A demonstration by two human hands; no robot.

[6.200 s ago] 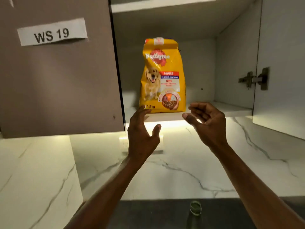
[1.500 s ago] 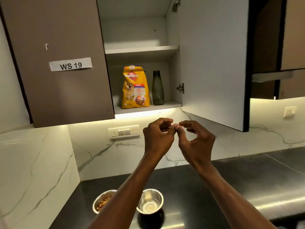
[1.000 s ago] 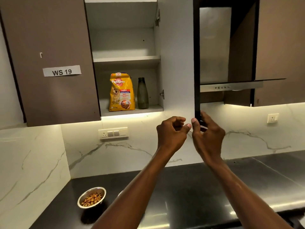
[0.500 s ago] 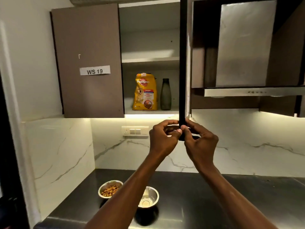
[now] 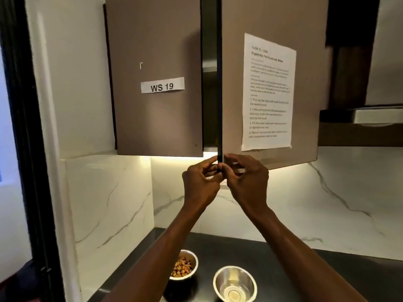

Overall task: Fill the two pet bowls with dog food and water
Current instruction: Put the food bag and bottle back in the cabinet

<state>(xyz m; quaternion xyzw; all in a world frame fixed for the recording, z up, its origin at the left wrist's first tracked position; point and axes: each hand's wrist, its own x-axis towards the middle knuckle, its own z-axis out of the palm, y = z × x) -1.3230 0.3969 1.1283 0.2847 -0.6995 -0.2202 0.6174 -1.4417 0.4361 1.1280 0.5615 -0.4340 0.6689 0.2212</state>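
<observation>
Left hand (image 5: 201, 178): fingers pinched on the lower corner of the cabinet door (image 5: 270, 83), thumb side against its dark edge.
Right hand (image 5: 247, 178): same corner, from the other side; fingers curled shut on the door edge.
Door: nearly closed, narrow dark gap left beside the door labelled WS 19 (image 5: 162, 86). Printed instruction sheet (image 5: 269, 92) taped on its face.
Food bowl (image 5: 185, 265): on the black table (image 5: 327, 271), bottom of view, kibble inside, partly hidden behind the left forearm.
Water bowl (image 5: 235, 284): just right of the food bowl, apart from it. Looks to hold clear water; hard to confirm against the shiny steel.
Task status: my read, both bowls filled, supplies put away, closing the cabinet is the wrap-up.
Bowl handling: thin stainless, stiff, light when empty, smooth and likely slippery. Food bowl is low-risk, kibble won't slosh. Water bowl will slosh and spill if tipped or jerked.
Where to grip: opposite sides of the rim, or cup under the base; keep it level, move it slowly, two hands for the water bowl.
Door handling: rigid panel on hinges, light to swing. Watch fingertips in the closing gap.
</observation>
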